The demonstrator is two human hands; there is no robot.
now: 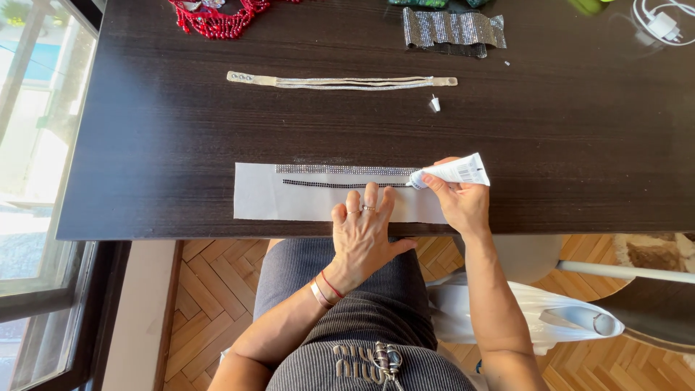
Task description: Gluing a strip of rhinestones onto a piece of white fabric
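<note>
A pale strip of fabric or paper (268, 199) lies along the near edge of the dark wooden table (145, 145). On it run a silver rhinestone band (340, 169) and a thin dark beaded line (333, 185). My left hand (364, 235) presses flat on the strip, fingers spread, just below the dark line. My right hand (460, 203) grips a white glue tube (452, 173), its nozzle touching the right end of the dark line.
Farther back lie a beige strap with rhinestone strands (340, 82), a small white tube cap (434, 104), a silver mesh piece (454, 30), red beadwork (217, 18) and a white charger cable (662, 25). A window is at left. A white plastic bag (550, 315) sits by my right side.
</note>
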